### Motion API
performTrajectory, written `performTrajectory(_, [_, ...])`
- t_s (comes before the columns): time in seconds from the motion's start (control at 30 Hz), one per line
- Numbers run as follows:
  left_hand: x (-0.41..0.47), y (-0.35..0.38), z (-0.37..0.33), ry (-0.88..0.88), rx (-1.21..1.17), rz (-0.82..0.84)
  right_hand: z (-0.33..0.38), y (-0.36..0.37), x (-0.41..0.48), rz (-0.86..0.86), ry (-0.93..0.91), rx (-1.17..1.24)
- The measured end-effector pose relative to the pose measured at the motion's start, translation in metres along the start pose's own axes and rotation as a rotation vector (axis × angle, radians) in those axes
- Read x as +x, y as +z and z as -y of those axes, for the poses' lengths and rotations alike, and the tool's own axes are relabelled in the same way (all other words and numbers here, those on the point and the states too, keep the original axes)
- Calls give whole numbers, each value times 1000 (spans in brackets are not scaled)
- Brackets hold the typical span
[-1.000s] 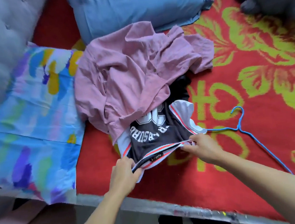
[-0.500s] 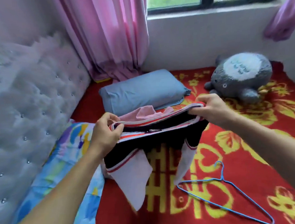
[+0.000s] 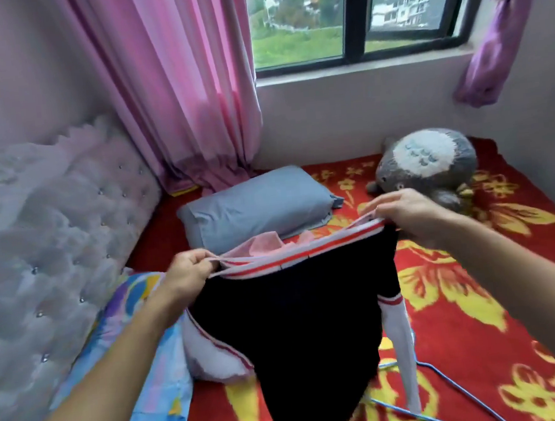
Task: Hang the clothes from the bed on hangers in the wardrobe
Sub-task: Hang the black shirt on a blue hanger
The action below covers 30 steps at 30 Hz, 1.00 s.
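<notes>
Matt black cloth jersey [image 3: 296,326], plush bedspread [image 3: 481,326], tufted studded headboard [image 3: 54,246].

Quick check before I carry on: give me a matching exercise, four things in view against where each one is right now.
Things: 1 black jersey; 2 blue hanger; 3 pink shirt; 4 plush toy.
Places: A by the wall under the window; B bunched in front of the pillow; C gripped by left hand and right hand; D flat on the red blanket, nearest the camera.
Pairs: 1-C, 2-D, 3-B, 4-A.
</notes>
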State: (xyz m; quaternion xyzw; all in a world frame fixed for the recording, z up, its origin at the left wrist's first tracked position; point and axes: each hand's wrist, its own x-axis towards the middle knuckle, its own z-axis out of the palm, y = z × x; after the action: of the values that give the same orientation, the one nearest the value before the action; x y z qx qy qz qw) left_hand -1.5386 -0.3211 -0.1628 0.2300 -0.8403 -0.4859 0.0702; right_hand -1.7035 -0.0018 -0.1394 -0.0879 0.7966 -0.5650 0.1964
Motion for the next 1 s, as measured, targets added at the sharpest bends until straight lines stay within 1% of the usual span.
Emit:
performTrajectory(0.1, [-5,62,56,-81,124,109,-88,14,10,-72,77,-229])
performTrajectory(0.2, [-13,115,112,-140,301,187,-174,27,7,-20,140,-492])
performTrajectory(0.27, [-22,146,144,-148,403,243,-229,34,-4,57,197,-666])
performTrajectory(0.33, [-32,176,176,-117,500,280,-281,42,-19,138,254,-775])
performTrajectory(0.4, [-43,203,203,-125,585,331,-329,48,-35,235,298,-874])
performTrajectory(0.5, [-58,234,234,-166,665,388,-387,52,-58,454,391,-910])
performTrajectory(0.57, [-66,250,247,-193,625,396,-413,49,-63,525,471,-861])
performTrajectory(0.6, [-69,257,252,-203,606,389,-424,45,-60,504,508,-825])
performTrajectory(0.63, [-71,263,256,-215,595,383,-434,40,-53,422,529,-798])
performTrajectory(0.73, [-72,278,266,-242,569,345,-464,21,-18,105,542,-834])
performTrajectory(0.77, [-72,283,269,-250,556,317,-475,17,-5,55,563,-829])
performTrajectory(0.87, [-73,295,280,-277,506,223,-497,20,31,57,658,-789])
performTrajectory(0.93, [-74,301,286,-264,526,208,-506,32,45,48,694,-765])
performTrajectory(1.0, [-73,305,289,-258,561,209,-509,44,50,-12,689,-825])
